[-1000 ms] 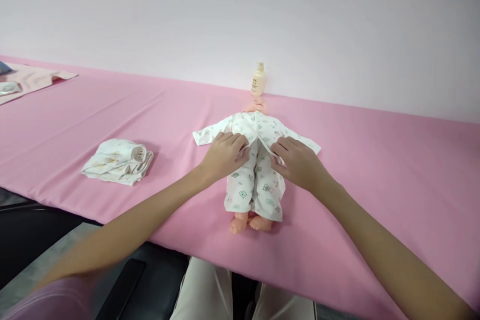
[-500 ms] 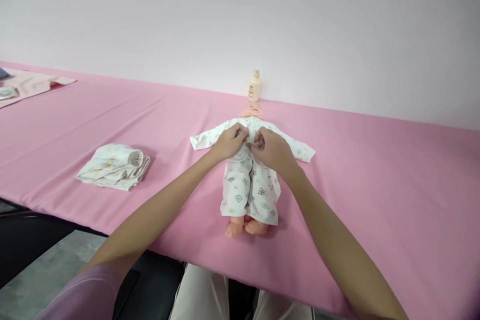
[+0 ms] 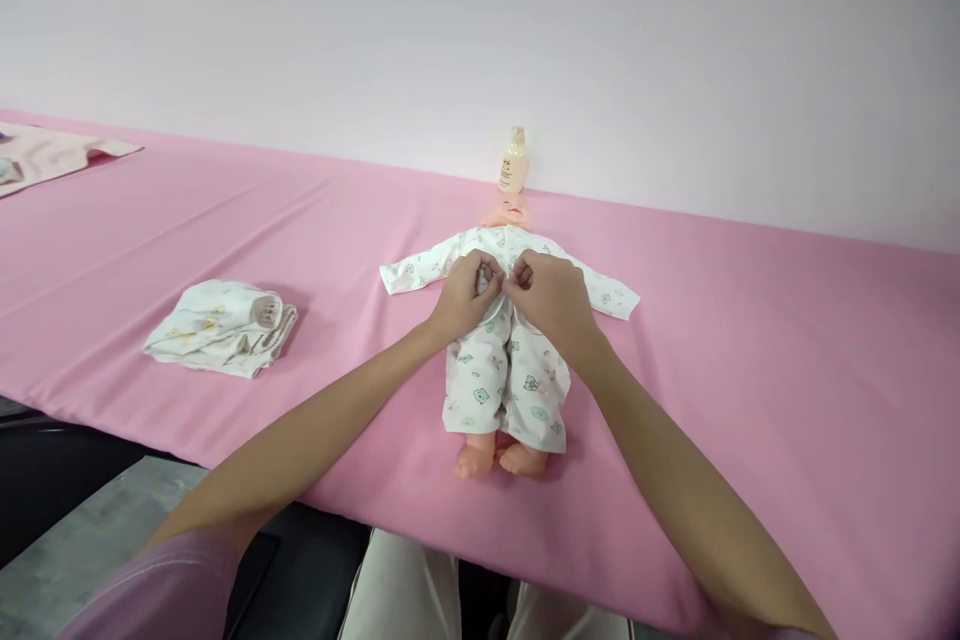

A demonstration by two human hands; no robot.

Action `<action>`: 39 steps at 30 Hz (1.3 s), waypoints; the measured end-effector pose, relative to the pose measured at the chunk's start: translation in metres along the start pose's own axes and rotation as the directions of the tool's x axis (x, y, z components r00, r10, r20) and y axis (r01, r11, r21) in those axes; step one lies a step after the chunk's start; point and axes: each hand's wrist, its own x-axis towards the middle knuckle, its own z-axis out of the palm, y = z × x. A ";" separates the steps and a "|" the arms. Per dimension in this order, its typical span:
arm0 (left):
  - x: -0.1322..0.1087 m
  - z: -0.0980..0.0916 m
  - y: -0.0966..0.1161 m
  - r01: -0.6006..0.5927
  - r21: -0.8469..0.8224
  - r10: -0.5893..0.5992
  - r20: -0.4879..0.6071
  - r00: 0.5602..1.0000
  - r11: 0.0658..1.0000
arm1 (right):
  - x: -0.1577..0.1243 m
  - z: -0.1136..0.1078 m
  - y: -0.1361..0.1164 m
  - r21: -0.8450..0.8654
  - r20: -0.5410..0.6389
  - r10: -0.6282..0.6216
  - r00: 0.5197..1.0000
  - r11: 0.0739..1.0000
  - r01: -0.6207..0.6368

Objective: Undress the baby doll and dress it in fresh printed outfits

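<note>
A baby doll [image 3: 504,390] lies on its back on the pink table [image 3: 750,340], feet toward me, dressed in a white printed top and trousers. Both my hands meet over its chest. My left hand [image 3: 466,295] is closed in a pinch on the left front edge of the doll's top [image 3: 427,268]. Touching it knuckle to knuckle, my right hand [image 3: 547,298] pinches the right front edge. The doll's head [image 3: 510,212] shows just beyond my hands, and its bare feet [image 3: 501,458] stick out below the trousers.
A folded white printed cloth [image 3: 221,328] lies to the left of the doll. A cream pump bottle [image 3: 513,162] stands by the wall behind the doll's head. A pale pink cloth [image 3: 45,152] lies at the far left. The table's front edge runs just before my lap.
My hands moved from the doll's waist up to its chest and came together, drawing the two front edges of the top closed over the belly.
</note>
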 end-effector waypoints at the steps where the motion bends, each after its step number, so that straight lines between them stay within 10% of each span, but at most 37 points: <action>1: 0.000 0.000 -0.002 -0.016 0.013 0.016 0.004 1.000 1.000 | 0.001 -0.003 0.002 0.034 0.023 0.004 1.000 0.999 -0.004; 25: -0.004 0.000 -0.007 -0.078 0.006 0.078 0.005 0.997 0.997 | -0.006 0.014 -0.004 -0.156 -0.063 0.017 0.998 0.987 -0.027; 39: -0.004 -0.003 -0.009 -0.078 -0.030 0.079 0.008 0.997 0.996 | 0.016 -0.006 0.023 0.431 0.260 0.254 0.932 0.833 -0.347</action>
